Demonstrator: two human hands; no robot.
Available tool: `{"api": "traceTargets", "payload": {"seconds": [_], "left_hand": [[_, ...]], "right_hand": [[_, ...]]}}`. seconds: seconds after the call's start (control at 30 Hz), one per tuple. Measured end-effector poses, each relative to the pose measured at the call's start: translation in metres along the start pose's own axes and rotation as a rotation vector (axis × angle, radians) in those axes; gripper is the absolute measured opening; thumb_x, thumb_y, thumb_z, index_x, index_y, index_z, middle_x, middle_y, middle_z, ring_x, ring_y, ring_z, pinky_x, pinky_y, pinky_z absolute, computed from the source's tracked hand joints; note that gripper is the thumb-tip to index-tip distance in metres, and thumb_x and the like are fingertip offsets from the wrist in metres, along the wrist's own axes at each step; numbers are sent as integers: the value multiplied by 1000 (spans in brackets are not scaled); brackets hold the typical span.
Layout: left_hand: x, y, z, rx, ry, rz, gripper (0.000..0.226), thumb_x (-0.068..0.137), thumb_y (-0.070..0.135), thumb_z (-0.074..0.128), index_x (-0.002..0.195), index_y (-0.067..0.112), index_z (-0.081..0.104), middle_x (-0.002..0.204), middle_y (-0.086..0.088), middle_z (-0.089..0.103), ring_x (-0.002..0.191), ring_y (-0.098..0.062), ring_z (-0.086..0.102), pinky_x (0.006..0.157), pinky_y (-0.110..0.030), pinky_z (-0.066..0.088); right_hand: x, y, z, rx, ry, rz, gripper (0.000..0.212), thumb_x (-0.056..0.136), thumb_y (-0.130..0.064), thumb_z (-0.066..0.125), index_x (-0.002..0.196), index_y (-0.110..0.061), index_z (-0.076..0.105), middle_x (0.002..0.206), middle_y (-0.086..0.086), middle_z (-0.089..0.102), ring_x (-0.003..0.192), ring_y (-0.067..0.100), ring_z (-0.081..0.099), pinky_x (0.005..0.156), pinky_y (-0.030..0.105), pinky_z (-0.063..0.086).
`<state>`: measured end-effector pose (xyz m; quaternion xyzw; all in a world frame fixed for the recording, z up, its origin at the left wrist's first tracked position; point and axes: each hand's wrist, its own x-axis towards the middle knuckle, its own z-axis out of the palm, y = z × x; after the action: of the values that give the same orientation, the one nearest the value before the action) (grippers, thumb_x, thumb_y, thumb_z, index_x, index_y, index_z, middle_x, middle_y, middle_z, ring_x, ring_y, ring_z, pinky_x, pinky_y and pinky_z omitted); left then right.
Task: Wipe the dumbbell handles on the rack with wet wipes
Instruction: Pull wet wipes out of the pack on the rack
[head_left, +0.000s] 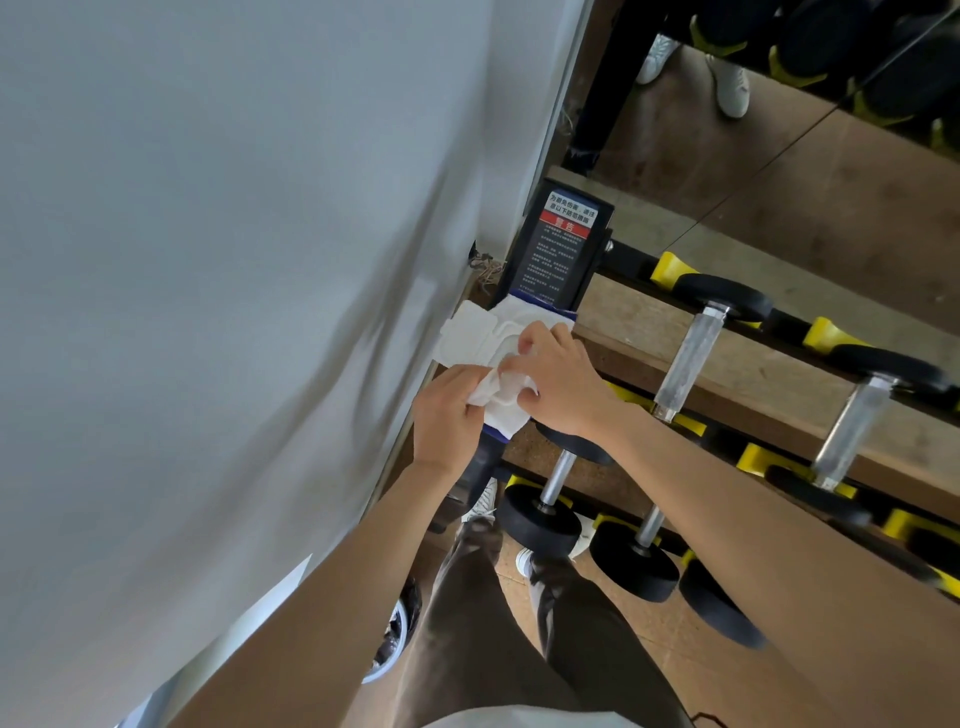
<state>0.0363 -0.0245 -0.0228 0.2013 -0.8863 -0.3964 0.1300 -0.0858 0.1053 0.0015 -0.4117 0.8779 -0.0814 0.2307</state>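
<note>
A white pack of wet wipes with its flip lid open lies on top of the black rack post, close to the wall. A crumpled white wet wipe sticks out of the pack. My left hand grips the wipe from the left. My right hand pinches it from the right, fingers over the pack's opening. Dumbbells with black heads lie on the rack to the right: a clear-wrapped handle on the upper tier, another wrapped handle beside it, and a bare metal handle on the lower tier.
A grey-white wall fills the left side, close to the rack. The rack has yellow cradles and wooden boards. A mirror at the back reflects more dumbbells and white shoes. My legs and shoes show below on the brown floor.
</note>
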Motion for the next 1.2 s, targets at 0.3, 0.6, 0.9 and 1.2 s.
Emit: {"api": "traceTargets", "payload": {"seconds": [0.3,0.6,0.9,1.2], "left_hand": [[18,11,0,-535,39,-594,30,95,5,66,124,12,66,102,-5,73,76,-15,73,69,-27,63],[27,-14,0,-459,-24,-784,42,104,19,52,145,23,45,126,0,52,100,-19,66,69,-29,63],[12,9,-13,-548,-221,-487,41,86,11,49,118,29,67,109,3,68,69,-12,55,50,-22,41],[16,-5,8,247,-648,-136,53,107,25,38,157,39,29,164,17,28,99,-15,63,56,-7,29]], "right_hand": [[7,-4,23,249,274,252,57,76,-42,81,123,-20,56,114,-2,58,108,22,51,92,38,38],[30,10,23,321,180,314,53,80,-45,79,123,-25,55,119,-5,63,95,18,62,90,36,50],[28,20,23,478,339,208,25,96,-7,61,120,-11,67,116,6,65,106,20,63,94,29,51],[1,24,32,167,298,-8,28,88,-5,70,114,-14,73,127,7,58,110,19,58,92,32,55]]}}
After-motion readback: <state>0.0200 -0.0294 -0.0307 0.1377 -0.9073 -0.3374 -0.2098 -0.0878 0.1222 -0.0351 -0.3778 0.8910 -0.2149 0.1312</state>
